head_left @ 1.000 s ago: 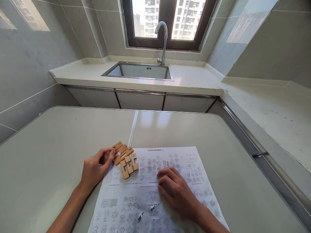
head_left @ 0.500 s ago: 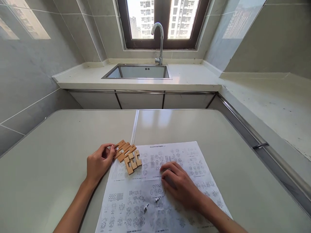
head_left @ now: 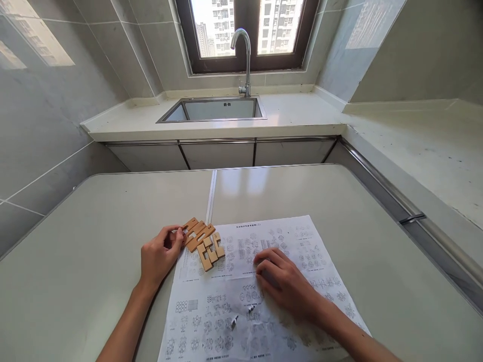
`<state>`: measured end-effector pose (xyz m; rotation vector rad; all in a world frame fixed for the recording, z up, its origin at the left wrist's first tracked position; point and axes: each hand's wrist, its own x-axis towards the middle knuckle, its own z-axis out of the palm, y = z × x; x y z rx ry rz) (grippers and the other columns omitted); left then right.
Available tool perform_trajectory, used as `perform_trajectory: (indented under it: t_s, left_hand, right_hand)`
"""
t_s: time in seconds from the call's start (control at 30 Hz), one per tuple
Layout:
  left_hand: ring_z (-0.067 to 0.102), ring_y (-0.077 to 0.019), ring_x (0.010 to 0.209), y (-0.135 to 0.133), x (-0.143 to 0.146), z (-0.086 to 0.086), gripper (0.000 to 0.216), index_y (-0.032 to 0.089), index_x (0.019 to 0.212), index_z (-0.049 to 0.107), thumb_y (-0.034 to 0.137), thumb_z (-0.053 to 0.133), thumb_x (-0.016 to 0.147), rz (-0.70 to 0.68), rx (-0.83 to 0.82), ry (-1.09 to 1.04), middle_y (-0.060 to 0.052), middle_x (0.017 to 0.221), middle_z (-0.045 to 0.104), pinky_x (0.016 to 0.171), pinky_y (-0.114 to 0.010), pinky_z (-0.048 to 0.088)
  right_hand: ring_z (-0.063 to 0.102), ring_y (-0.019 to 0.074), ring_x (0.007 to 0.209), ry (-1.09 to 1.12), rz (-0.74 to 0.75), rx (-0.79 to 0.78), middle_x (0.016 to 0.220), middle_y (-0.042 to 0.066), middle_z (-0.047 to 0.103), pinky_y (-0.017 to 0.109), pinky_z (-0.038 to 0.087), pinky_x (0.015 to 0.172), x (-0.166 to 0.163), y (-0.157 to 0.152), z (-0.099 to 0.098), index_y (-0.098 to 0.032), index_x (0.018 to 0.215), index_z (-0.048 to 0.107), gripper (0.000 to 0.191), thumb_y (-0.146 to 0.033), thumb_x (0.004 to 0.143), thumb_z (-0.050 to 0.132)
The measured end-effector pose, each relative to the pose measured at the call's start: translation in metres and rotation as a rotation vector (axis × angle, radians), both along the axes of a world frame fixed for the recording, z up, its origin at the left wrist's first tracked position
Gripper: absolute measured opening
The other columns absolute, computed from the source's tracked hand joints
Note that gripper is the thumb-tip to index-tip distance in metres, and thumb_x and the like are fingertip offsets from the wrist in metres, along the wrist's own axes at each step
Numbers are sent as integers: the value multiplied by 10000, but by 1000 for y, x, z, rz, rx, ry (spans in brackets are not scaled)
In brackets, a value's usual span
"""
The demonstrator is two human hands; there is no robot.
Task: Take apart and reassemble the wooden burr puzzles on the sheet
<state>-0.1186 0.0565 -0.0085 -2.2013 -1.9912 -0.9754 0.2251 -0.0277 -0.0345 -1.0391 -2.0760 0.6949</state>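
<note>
Several flat notched wooden puzzle pieces [head_left: 204, 242] lie in a cluster on the upper left corner of a printed diagram sheet [head_left: 294, 241]. My left hand [head_left: 160, 256] rests on the table just left of them, its curled fingertips touching the nearest piece. My right hand [head_left: 285, 281] lies palm down on the middle of the sheet, fingers bent and pressing the paper, holding nothing.
The sheet lies on a pale grey table [head_left: 94, 241] with a seam down its middle. Beyond it a white counter [head_left: 294, 118] holds a steel sink [head_left: 215, 109] and a tap [head_left: 243, 60] under a window. Another counter [head_left: 426, 151] runs along the right.
The view has shifted slightly; both hands, the sheet and the wooden pieces keep nearly the same places relative to one another.
</note>
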Motion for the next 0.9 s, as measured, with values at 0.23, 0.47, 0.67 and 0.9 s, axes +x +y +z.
perform_trajectory:
  t_s: [0.23, 0.47, 0.67, 0.9]
  left_hand:
    - [589, -110, 548, 1, -3, -2, 320, 189, 996, 747, 458, 576, 1005, -27, -25, -38, 48, 637, 655, 594, -220, 475]
    - [547, -101, 521, 0, -3, -3, 297, 200, 1011, 743, 447, 577, 1014, -39, -62, -37, 64, 618, 625, 575, -215, 456]
    - [539, -103, 515, 0, -3, -3, 313, 197, 1004, 743, 457, 569, 1013, -35, -66, -40, 63, 602, 605, 562, -213, 450]
    - [557, -106, 530, -1, 0, -1, 317, 201, 1004, 747, 462, 567, 1006, -29, -86, -50, 57, 615, 621, 575, -219, 460]
  right_hand:
    - [615, 261, 1092, 7, 7, -16, 1149, 79, 663, 447, 586, 901, 0, 1, 1, -248, 995, 549, 185, -66, 1001, 581]
    - [613, 268, 1083, 12, 9, -41, 1150, 77, 659, 461, 584, 893, 0, 1, -1, -254, 1001, 541, 194, -63, 998, 580]
    - [612, 271, 1093, 18, 9, -49, 1145, 76, 659, 465, 580, 908, -1, 1, -1, -254, 1000, 542, 190, -67, 1002, 578]
    - [620, 260, 1081, 18, 5, -39, 1140, 74, 665, 438, 589, 888, -1, 2, -1, -253, 1009, 548, 212, -46, 984, 585]
